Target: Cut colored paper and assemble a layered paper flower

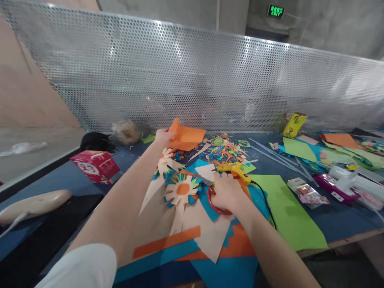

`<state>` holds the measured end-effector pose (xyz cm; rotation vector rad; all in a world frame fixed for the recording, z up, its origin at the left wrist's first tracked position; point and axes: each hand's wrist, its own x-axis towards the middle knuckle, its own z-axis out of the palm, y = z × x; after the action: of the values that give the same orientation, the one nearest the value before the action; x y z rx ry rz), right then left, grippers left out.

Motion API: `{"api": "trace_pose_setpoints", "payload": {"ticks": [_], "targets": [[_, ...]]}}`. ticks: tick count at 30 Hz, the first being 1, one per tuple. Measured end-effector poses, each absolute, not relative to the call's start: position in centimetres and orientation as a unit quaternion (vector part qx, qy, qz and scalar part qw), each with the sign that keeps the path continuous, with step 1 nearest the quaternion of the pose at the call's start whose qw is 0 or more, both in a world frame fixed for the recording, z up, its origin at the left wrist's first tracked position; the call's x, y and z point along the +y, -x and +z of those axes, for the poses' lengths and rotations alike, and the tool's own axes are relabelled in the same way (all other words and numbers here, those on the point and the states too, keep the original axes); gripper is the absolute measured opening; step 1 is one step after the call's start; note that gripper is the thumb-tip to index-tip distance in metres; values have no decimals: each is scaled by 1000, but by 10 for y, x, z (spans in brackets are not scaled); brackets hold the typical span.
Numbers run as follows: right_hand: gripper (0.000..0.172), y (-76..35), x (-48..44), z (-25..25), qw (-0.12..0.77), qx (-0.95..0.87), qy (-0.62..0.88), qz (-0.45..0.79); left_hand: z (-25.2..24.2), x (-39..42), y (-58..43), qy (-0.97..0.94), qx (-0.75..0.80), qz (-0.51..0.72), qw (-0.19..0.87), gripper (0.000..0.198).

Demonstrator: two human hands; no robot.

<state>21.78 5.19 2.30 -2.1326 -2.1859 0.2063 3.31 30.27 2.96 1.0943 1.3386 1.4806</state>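
Fwd of R hand, way is blocked by glue gun & scrap heap, then metal panel; low pass is left over green sheet, R of cord.

One camera, worn on person's head, looking forward and down over table. Wide take: scene spreads well to both sides. Nearest, white sleeve at bottom left; forearms run away from viewpoint. Left hand and right hand sit mid-frame, at arm's reach. Perforated screen faces view behind table, top edge sloping down rightward; exit sign farther off, high right.
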Motion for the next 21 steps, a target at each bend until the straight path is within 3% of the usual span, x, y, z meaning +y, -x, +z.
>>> {"api": "trace_pose_setpoints", "payload": {"ticks": [6,8,10,12,17,21], "targets": [[45,-219,52,26,43,-722,687,68,21,267,-33,-637,576,489,151,60],[43,-218,52,26,34,-725,685,65,22,248,-33,-796,515,315,39,51],[44,-218,51,26,27,-728,682,66,21,228,-32,-913,386,126,33,35],[45,-218,50,27,23,-732,678,65,19,209,-28,-950,311,17,30,32],[44,-223,53,25,14,-740,669,75,13,185,-17,-946,319,-23,-53,53],[46,-227,57,22,25,-748,660,68,5,187,-15,-946,301,27,-119,47]]}}
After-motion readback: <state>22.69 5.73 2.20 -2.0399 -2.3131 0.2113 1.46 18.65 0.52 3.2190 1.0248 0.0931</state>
